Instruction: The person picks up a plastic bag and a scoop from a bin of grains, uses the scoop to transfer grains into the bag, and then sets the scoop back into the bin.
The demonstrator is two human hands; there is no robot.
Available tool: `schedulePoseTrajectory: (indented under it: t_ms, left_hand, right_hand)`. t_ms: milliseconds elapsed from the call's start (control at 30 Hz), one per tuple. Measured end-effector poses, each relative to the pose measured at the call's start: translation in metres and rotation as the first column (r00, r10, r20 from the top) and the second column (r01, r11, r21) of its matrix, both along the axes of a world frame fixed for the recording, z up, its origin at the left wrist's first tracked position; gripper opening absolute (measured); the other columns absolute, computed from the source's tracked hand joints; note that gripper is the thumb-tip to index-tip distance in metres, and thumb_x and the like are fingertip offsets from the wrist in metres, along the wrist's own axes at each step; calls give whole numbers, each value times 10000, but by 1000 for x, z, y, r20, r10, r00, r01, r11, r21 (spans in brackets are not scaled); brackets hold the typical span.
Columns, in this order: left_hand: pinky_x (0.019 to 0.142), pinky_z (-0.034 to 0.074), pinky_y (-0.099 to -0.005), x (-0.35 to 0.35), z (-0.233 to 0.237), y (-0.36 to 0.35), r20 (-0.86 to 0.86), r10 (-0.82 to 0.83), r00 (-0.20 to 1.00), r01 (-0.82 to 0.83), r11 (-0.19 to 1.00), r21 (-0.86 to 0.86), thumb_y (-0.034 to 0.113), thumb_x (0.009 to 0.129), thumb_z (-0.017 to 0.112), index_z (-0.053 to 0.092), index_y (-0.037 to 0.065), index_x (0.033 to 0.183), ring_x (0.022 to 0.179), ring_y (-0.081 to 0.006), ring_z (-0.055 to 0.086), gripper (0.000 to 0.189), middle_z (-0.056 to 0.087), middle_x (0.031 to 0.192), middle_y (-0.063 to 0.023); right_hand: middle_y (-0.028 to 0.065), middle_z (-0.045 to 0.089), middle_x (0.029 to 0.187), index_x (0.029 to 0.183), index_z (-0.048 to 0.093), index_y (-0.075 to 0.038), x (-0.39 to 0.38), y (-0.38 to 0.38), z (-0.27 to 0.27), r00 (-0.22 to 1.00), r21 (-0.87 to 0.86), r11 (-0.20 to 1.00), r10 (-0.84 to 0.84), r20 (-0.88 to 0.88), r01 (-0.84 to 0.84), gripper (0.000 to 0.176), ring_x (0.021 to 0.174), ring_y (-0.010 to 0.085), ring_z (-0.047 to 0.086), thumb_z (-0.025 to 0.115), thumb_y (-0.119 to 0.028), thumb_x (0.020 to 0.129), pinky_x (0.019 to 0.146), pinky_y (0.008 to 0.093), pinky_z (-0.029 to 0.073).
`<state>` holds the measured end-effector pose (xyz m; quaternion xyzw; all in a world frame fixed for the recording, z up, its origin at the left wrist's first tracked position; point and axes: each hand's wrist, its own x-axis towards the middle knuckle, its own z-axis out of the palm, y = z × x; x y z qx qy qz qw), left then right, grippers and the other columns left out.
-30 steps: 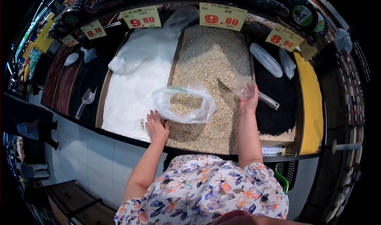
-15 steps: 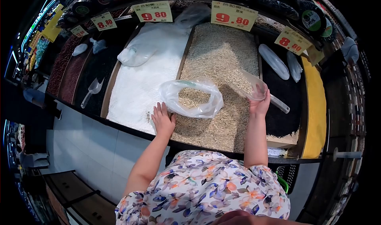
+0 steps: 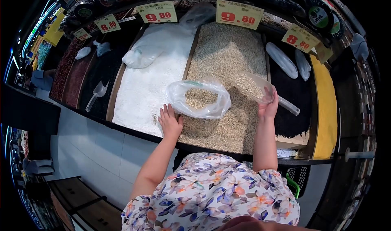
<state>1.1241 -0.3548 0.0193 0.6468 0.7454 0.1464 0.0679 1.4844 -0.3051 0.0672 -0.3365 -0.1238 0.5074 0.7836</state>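
the right hand [image 3: 269,104], fingers curled, cups a clear plastic scoop [image 3: 259,89] holding pale grains over the wooden-sided grain bin [image 3: 228,47]. the open plastic bag [image 3: 198,112], with similar grains visible inside, sits in that bin beside the white-filled bin [image 3: 152,84]. the left hand [image 3: 170,123], fingers spread, grips nothing, perhaps just touching the bag's edge.

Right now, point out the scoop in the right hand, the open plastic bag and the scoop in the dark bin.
Held scoop [image 3: 289,106]: head view, on its handle.
Open bag [image 3: 177,101]: head view, on its left wall.
Other scoop [image 3: 99,90]: head view, on its blade.
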Motion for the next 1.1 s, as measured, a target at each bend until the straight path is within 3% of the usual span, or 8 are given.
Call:
schedulePoseTrajectory:
  t_ms: [333,633,733,833,1100]
  left_hand:
    - [1036,153,-553,-1,-2,-1,40,7,999,-7,1000,-9,281,761,601,230,35,1365,1310,-392,174,751,232,1399,-216]
    - [1044,138,-546,0,1,0,40,-1,999,2,1000,-24,283,759,604,219,36,1370,1313,-385,166,763,215,1408,-214]
    - [1047,138,-541,1,0,0,36,8,999,-7,999,-35,289,758,604,217,40,1372,1314,-385,166,767,212,1409,-213]
    - [1048,142,-536,2,0,0,56,22,998,-20,999,-34,283,762,602,215,48,1374,1313,-384,169,762,215,1409,-212]
    - [1031,162,-554,-1,-13,1,207,74,976,-73,997,-12,332,681,687,204,50,1377,1292,-431,166,893,208,1399,-241]
  right_hand:
    - [84,425,1256,1242,410,-107,5,-2,-4,998,7,1000,-25,65,24,380,1206,233,379,356,-309,925,841,567,443]
    - [105,426,1252,1250,403,-109,-9,-13,26,992,27,993,117,38,-118,409,1210,238,372,380,-341,914,817,558,475]
    - [129,426,1247,1255,389,-89,-22,-15,34,989,41,990,132,68,-135,425,1196,256,389,385,-340,912,790,525,509]
    - [151,429,1238,1269,360,-63,-39,-18,48,977,39,981,186,104,-191,452,1173,263,417,402,-329,906,746,434,552]
    - [173,426,1219,1284,322,-56,-64,-20,59,953,21,970,234,191,-242,488,1178,277,404,417,-335,895,718,433,564]
